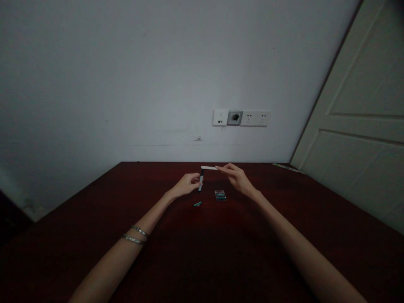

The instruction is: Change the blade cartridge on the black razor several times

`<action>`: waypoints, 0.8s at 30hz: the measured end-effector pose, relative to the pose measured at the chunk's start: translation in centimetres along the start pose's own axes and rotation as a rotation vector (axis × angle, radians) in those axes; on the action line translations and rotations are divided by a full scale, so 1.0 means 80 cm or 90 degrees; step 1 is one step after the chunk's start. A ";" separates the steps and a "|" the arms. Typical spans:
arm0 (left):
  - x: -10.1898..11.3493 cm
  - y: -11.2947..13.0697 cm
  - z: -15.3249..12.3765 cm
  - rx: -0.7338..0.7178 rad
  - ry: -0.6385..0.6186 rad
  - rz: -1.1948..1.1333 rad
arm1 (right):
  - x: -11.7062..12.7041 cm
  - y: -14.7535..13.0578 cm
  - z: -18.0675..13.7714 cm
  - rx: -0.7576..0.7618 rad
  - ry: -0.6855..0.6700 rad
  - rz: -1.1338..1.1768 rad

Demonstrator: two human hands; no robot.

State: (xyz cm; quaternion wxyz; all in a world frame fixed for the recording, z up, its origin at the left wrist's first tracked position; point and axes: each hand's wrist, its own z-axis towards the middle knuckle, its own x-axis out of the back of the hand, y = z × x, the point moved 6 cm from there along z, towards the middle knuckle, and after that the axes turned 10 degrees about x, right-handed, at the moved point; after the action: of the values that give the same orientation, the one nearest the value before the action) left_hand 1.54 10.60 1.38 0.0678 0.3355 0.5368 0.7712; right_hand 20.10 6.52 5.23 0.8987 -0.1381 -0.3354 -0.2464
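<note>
My left hand is closed around a slim grey-and-black handle, which looks like a razor handle and stands nearly upright. Pinched in the fingers of my right hand is a slim white stick, held level. The stick's left end meets or overlaps the dark top of the handle; I cannot tell whether they touch. On the table below lies a small green piece resembling a razor cartridge. A clear plastic case with dark green pieces inside rests nearer my right hand.
Everything lies on a dark red table whose far edge meets a pale wall. Sockets and switches sit on the wall above it. A white panelled door stands at the right. A thin pale strip lies at the far right corner.
</note>
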 end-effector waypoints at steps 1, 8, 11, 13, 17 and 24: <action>0.000 -0.002 0.000 0.005 0.001 0.011 | 0.000 0.004 -0.003 -0.001 0.000 -0.005; 0.003 -0.004 0.000 0.008 0.031 0.033 | 0.005 -0.008 0.004 0.007 0.024 -0.096; 0.003 0.004 0.000 -0.006 0.033 0.033 | 0.006 -0.005 0.001 0.014 0.012 -0.107; 0.004 0.006 -0.001 -0.007 0.037 0.052 | 0.010 0.003 -0.005 0.005 0.018 -0.113; 0.005 0.006 -0.003 -0.007 0.046 0.122 | 0.016 0.004 -0.004 -0.008 0.045 -0.127; 0.021 0.018 -0.009 -0.050 0.079 0.143 | 0.004 0.003 -0.009 -0.021 0.022 -0.127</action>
State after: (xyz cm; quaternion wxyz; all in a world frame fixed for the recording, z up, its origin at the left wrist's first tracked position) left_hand 0.23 10.22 3.24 -0.0396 0.3423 0.4686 0.8135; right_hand 20.81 6.31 4.88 0.8729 -0.1146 -0.3279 -0.3426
